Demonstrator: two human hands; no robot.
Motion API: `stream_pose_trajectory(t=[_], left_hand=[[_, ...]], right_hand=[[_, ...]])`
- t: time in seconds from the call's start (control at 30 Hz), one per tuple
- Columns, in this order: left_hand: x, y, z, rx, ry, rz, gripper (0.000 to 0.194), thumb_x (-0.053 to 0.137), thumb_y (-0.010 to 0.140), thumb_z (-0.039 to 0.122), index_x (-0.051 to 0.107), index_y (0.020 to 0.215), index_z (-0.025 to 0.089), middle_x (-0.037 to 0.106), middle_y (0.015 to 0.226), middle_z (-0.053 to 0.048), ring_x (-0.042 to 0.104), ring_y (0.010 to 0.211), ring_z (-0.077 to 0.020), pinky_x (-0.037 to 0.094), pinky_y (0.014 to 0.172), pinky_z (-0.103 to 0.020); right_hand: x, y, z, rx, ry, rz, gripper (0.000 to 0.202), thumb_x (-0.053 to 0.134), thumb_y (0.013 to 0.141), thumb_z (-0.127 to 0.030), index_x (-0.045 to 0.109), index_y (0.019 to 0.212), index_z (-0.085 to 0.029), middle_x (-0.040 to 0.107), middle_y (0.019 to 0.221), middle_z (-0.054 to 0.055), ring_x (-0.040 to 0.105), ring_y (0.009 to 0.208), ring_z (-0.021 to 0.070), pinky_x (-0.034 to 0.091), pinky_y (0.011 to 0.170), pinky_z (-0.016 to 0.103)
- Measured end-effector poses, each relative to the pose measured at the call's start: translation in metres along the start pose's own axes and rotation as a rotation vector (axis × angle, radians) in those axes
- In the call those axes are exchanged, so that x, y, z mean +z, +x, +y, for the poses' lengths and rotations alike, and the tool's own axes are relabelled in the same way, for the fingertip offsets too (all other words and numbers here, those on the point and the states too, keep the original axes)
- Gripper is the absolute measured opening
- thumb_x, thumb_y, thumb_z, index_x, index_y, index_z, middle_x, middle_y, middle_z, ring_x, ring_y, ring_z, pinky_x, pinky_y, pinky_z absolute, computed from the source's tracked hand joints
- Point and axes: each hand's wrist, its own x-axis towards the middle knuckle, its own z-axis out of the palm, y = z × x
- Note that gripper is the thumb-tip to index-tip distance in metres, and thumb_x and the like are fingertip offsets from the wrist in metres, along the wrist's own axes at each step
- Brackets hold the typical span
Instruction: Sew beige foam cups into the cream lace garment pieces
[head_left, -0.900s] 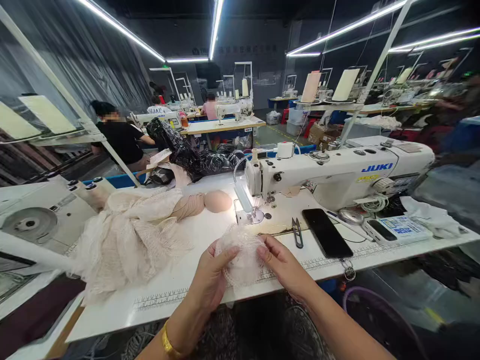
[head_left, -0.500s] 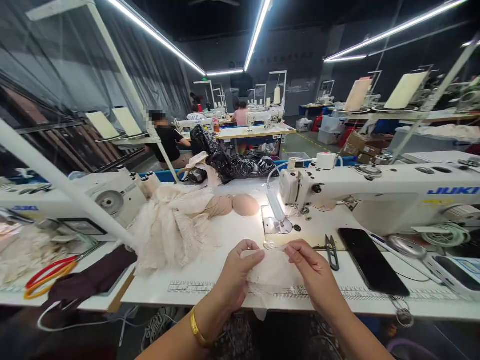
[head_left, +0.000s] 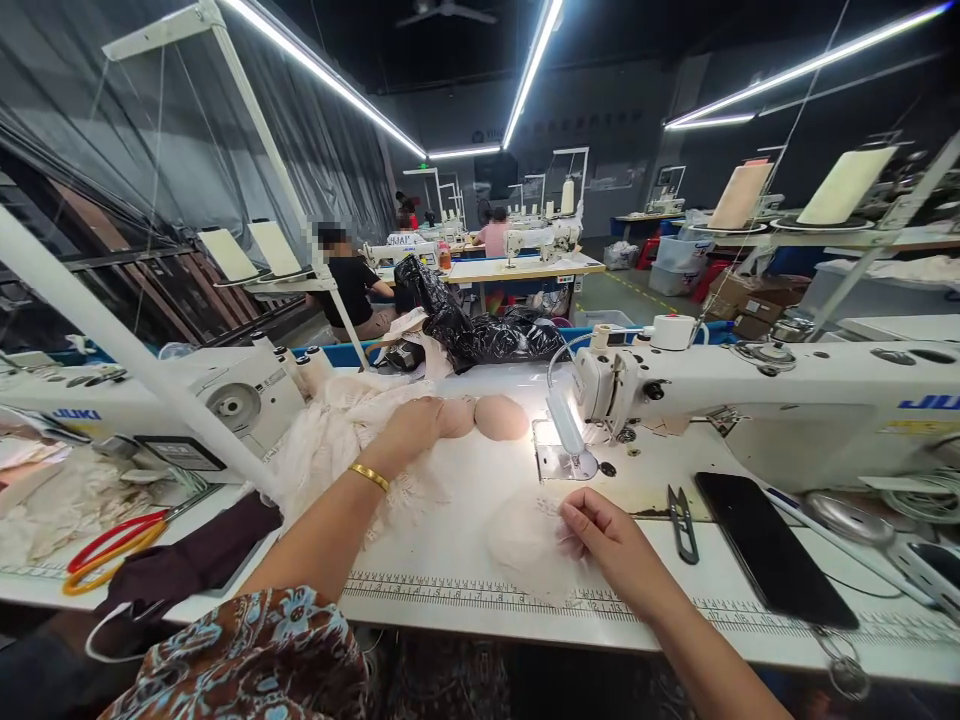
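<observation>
My right hand (head_left: 604, 538) pinches the edge of a thin, pale, sheer fabric piece (head_left: 521, 540), which lies on the table in front of the sewing machine. My left hand (head_left: 415, 425) reaches out to the back left, over the heap of cream lace fabric (head_left: 322, 425). Its fingertips are at the left one of two beige moulded cups (head_left: 456, 418); whether they grip it is hidden. The right-hand cup (head_left: 502, 418) lies beside it, near the presser foot area of the white sewing machine (head_left: 611, 385).
Right of my right hand lie black thread snips (head_left: 682, 525) and a black phone (head_left: 774, 550). A ruler strip (head_left: 480, 597) runs along the table's front edge. Red and orange scissors (head_left: 120, 550) and dark cloth (head_left: 195, 550) lie left. Black plastic bags (head_left: 499, 338) are behind.
My left hand has let go of the sheer fabric and moved to the back left, to the beige cups. My right hand still holds the fabric, which now lies flatter on the table.
</observation>
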Motion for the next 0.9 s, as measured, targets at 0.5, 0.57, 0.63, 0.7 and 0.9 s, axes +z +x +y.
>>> stream_pose_trajectory(t=[0.5, 0.57, 0.63, 0.7, 0.9], left_hand=[[-0.037, -0.086, 0.073, 0.046, -0.570, -0.070, 0.037, 0.058, 0.091, 0.054, 0.075, 0.099, 0.022, 0.074, 0.080, 0.000, 0.068, 0.072, -0.0207, 0.049, 0.059, -0.027], [-0.030, -0.099, 0.090, 0.100, -0.616, -0.158, 0.033, 0.058, 0.090, 0.049, 0.075, 0.094, 0.021, 0.075, 0.082, -0.001, 0.068, 0.075, -0.0211, 0.048, 0.062, -0.027], [-0.022, -0.103, 0.100, 0.163, -0.572, -0.169, 0.029, 0.054, 0.091, 0.043, 0.074, 0.091, 0.021, 0.076, 0.085, -0.002, 0.068, 0.079, -0.0222, 0.048, 0.066, -0.029], [-0.015, -0.101, 0.105, 0.216, -0.509, -0.202, 0.026, 0.052, 0.090, 0.037, 0.073, 0.090, 0.021, 0.076, 0.088, -0.003, 0.069, 0.082, -0.0238, 0.050, 0.070, -0.032], [-0.015, -0.084, 0.115, 0.461, -0.714, -0.504, 0.064, 0.076, 0.082, 0.043, 0.057, 0.140, 0.024, 0.060, 0.146, -0.010, 0.056, 0.134, -0.0307, 0.047, 0.110, -0.043]], right_hand=[[0.000, 0.004, -0.007, 0.054, 0.305, 0.115, 0.061, 0.072, 0.081, -0.079, 0.072, 0.095, -0.020, 0.069, 0.082, 0.003, 0.067, 0.075, 0.0193, 0.051, 0.072, 0.032], [0.000, 0.003, -0.008, 0.052, 0.353, 0.114, 0.067, 0.068, 0.082, -0.084, 0.071, 0.096, -0.019, 0.072, 0.085, 0.005, 0.069, 0.076, 0.0196, 0.051, 0.072, 0.031], [0.000, 0.002, -0.010, 0.018, 0.320, 0.094, 0.063, 0.070, 0.084, -0.080, 0.070, 0.097, -0.018, 0.071, 0.081, 0.003, 0.070, 0.076, 0.0188, 0.051, 0.073, 0.030], [0.001, 0.000, -0.014, -0.020, 0.228, 0.070, 0.055, 0.078, 0.083, -0.070, 0.069, 0.097, -0.018, 0.069, 0.077, 0.000, 0.069, 0.074, 0.0174, 0.051, 0.073, 0.030], [0.002, -0.015, -0.040, -0.081, -0.035, -0.082, 0.031, 0.074, 0.091, -0.051, 0.066, 0.093, -0.021, 0.066, 0.078, -0.002, 0.066, 0.072, 0.0163, 0.052, 0.071, 0.030]])
